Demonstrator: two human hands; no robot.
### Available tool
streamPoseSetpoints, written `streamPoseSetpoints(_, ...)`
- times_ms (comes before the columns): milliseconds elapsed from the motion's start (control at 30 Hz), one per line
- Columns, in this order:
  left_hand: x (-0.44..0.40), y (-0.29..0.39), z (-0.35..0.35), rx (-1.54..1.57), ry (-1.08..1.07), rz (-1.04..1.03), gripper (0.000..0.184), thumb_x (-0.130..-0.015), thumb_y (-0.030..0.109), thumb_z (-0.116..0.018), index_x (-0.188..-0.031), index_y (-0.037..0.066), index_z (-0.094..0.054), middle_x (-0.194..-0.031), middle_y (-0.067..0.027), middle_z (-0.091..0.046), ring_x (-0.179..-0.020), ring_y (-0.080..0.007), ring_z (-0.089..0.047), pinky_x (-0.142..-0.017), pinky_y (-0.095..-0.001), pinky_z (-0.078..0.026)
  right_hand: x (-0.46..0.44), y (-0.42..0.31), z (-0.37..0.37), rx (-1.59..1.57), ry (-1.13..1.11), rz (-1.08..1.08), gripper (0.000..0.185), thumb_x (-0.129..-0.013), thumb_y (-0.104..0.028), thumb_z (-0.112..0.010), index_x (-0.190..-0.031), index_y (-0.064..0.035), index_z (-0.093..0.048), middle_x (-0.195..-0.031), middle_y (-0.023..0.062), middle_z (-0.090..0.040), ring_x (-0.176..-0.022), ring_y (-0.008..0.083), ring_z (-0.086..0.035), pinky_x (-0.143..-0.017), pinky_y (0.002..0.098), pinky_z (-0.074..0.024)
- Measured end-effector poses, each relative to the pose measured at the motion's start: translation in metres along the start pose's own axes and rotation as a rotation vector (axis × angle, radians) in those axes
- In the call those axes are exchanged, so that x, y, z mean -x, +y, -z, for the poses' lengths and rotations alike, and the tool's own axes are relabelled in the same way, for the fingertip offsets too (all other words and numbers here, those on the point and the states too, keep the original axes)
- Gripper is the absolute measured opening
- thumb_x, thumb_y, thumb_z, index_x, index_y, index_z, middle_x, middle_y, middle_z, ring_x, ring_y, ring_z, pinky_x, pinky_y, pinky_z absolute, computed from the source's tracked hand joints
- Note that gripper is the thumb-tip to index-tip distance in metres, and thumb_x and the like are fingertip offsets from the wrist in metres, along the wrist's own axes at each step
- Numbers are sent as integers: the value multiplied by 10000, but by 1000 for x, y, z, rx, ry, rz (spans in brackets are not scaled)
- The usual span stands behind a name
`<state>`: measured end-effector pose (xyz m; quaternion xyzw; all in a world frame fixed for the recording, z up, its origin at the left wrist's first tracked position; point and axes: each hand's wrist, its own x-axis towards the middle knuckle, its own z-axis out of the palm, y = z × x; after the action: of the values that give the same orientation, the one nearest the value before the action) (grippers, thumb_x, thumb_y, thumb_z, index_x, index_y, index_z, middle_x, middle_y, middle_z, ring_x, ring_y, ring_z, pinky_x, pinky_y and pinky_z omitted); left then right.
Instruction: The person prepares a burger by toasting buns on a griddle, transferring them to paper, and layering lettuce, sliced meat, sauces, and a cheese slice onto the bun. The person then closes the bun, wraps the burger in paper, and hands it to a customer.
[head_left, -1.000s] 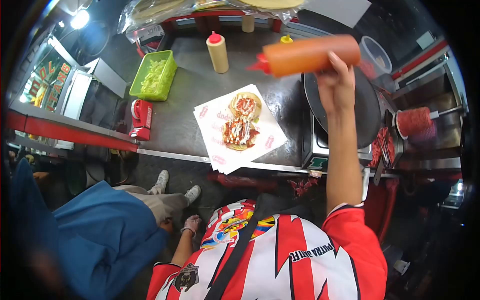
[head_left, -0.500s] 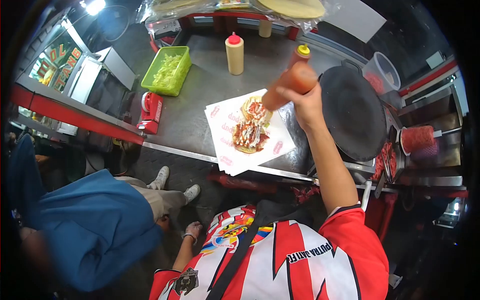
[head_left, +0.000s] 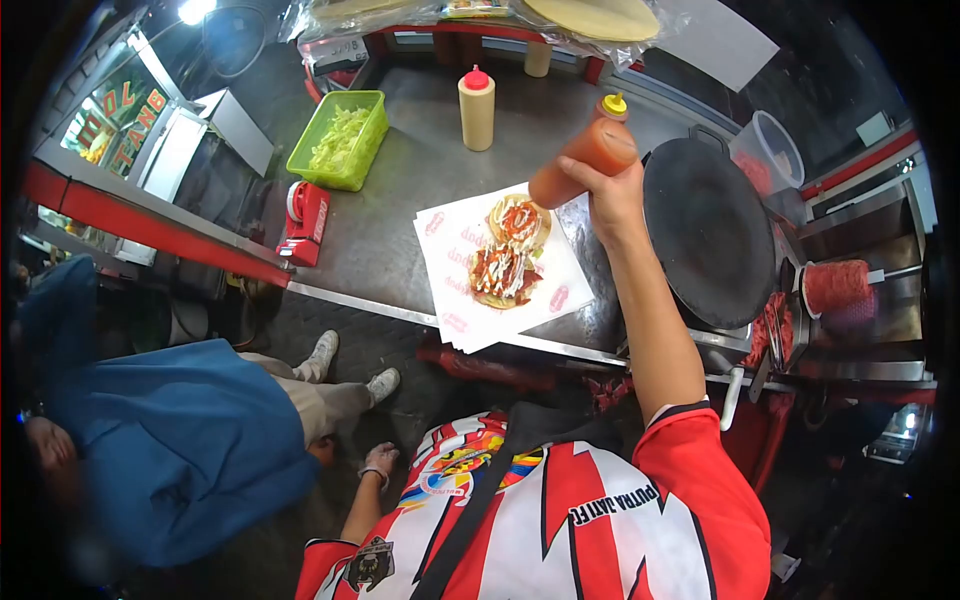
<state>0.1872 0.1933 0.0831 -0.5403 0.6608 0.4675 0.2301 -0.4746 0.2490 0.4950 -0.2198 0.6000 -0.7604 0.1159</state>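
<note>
My right hand (head_left: 612, 200) is wrapped round a squeeze bottle of orange-red sauce (head_left: 590, 160), tipped with its base up and its lower end beside an opened burger. The burger's upper bun half (head_left: 520, 220) bears white sauce and a red swirl. Below it, the other half (head_left: 503, 275) carries meat with white and red sauces. Both lie on printed white wrapping paper (head_left: 560, 265). My left hand (head_left: 379, 460) hangs low beside my striped shirt, with loose fingers and nothing visible in it; it seems to wear a clear glove.
A green tub of shredded lettuce (head_left: 340, 140), a red tape dispenser (head_left: 305, 225) and a red-capped cream bottle (head_left: 477, 110) stand on the metal counter. Behind my right hand is a yellow-capped bottle (head_left: 613, 105). A black griddle (head_left: 708, 235) sits right. A person in blue (head_left: 190, 450) is at left.
The tilted sauce bottle has shifted slightly and is no longer blurred. The red swirl on the upper bun half shows more fully. My left hand stays low at my side.
</note>
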Motion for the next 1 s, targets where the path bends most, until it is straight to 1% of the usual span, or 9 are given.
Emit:
streamPoseSetpoints(133,-17,-2,-3,108,9,1,429,-865,309,-677,-1227,77,-679,-1241,-151,-681,-1176,-291,-636,-1030,-375,-475,15,-29,2,-68,-55,2,563,-689,40,-828,-1177,-34,-557,-1036,64,-650,-970,190,-649,-889,351,-530)
streamPoseSetpoints(333,-3,32,7,11,3,-30,414,-862,298,-668,-1208,70,-683,-1213,-152,-694,-1146,-287,-653,-1004,-368,-491,66,-25,-7,-18,-87,-93,661,-657,-48,-894,-1213,-36,-536,-1104,63,-628,-1035,174,-618,-939,346,-506)
streamPoseSetpoints(500,14,56,11,-91,47,-99,388,-857,299,-664,-1172,75,-699,-1177,-149,-708,-1129,-289,-661,-990,-367,-499,85,-16,7,-90,-104,-183,586,-695,26,-845,-1204,-26,-557,-1081,73,-650,-1015,187,-640,-928,354,-516)
streamPoseSetpoints(633,12,43,7,-103,45,-91,382,-853,304,-669,-1159,79,-705,-1174,-147,-709,-1125,-288,-662,-987,-368,-501,66,-36,5,-67,-103,-115,558,-699,34,-838,-1182,-23,-564,-1058,68,-653,-996,181,-643,-910,348,-521)
streamPoseSetpoints(767,-13,9,-5,5,28,-96,382,-849,308,-674,-1159,87,-707,-1177,-145,-707,-1122,-292,-662,-988,-373,-501,59,-72,-4,-60,-211,-61,562,-709,15,-837,-1194,-28,-555,-1072,67,-649,-1003,186,-643,-911,358,-522)
streamPoseSetpoints(833,-7,20,-2,-74,47,-77,377,-851,304,-676,-1161,92,-707,-1176,-145,-707,-1121,-294,-663,-987,-376,-502,41,-98,0,-134,-295,-30,569,-714,4,-837,-1203,-33,-550,-1074,69,-646,-1008,190,-642,-915,363,-522)
streamPoseSetpoints(900,4,26,1,-116,57,-72,373,-855,303,-677,-1164,97,-707,-1178,-144,-707,-1121,-295,-663,-987,-377,-503,16,-84,10,-187,-202,-12,597,-777,-44,-801,-1278,-45,-476,-1100,76,-612,-1024,199,-627,-925,373,-515)
streamPoseSetpoints(967,1,32,0,-112,63,-95,370,-860,303,-677,-1169,102,-707,-1183,-143,-705,-1124,-295,-662,-990,-379,-501,16,-45,10,-320,-57,-267,585,-825,-88,-765,-1308,-60,-436,-1145,72,-574,-1064,199,-598,-955,400,-501)
streamPoseSetpoints(1000,0,32,0,-102,61,-92,373,-863,300,-677,-1176,99,-704,-1186,-144,-704,-1126,-295,-662,-991,-377,-501,18,-19,10,-316,-46,-231,573,-860,-120,-736,-1330,-87,-409,-1189,75,-533,-1113,209,-562,-984,425,-484)
